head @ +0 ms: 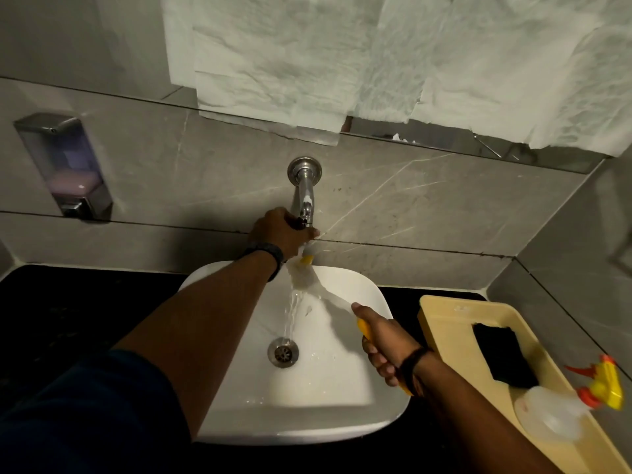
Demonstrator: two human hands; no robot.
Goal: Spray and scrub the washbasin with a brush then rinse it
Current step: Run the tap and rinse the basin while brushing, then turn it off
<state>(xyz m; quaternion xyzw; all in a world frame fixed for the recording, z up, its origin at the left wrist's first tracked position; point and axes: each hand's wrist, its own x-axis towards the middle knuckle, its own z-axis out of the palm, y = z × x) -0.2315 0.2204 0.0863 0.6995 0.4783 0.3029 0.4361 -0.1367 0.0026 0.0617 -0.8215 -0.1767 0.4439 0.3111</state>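
left hand closed around the tap; water running. right hand clamped on the brush handle, bristle head under the stream at the washbasin rear. risk: splash over the rim onto the counter, caused by strong flow.

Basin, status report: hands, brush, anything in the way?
Left hand on tap, water running. Right hand holds brush under stream, above basin. Nothing in the way.
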